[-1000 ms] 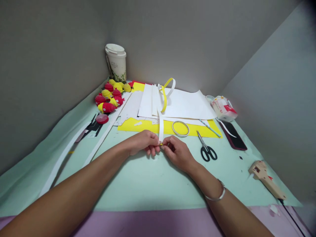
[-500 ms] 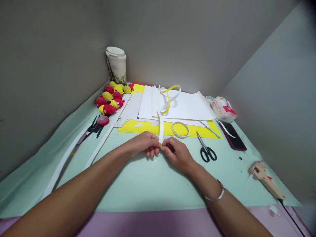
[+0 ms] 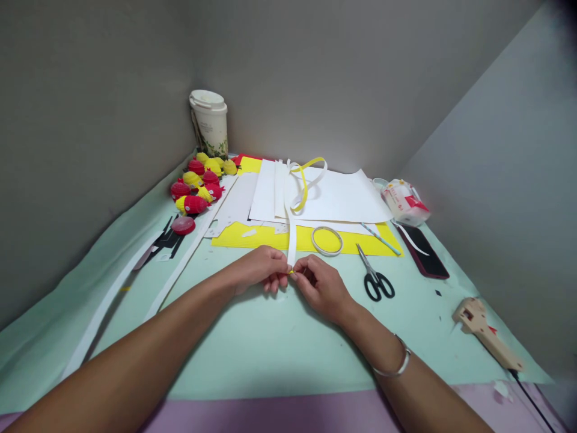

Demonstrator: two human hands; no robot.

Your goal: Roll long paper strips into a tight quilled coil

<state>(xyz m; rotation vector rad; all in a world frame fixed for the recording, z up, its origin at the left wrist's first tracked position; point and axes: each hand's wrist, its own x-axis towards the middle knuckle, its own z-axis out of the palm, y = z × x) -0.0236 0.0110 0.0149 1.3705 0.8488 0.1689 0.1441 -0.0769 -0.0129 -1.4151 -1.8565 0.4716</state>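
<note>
A long strip (image 3: 292,240), white on one face and yellow on the other, runs down from loose curls above the white sheets to my fingertips. At its near end a small yellow bit shows between my hands. My left hand (image 3: 265,269) pinches that end from the left, its other fingers curled. From the right, my right hand (image 3: 321,282) grips the same end between thumb and forefinger. The two hands almost touch. Just beyond them, a roll of tape (image 3: 327,251) lies on yellow corrugated paper (image 3: 234,235).
Scissors (image 3: 375,281), a phone (image 3: 430,260), a tissue pack (image 3: 405,201) and a glue gun (image 3: 487,334) lie to the right. Red and yellow paper pieces (image 3: 192,204) and a lidded cup (image 3: 210,125) stand back left. Long white strips (image 3: 189,252) lie at left.
The view has shifted slightly, so the table items appear a little lower and further left. Both hands keep their pinch on the strip's end, with hardly any movement.
</note>
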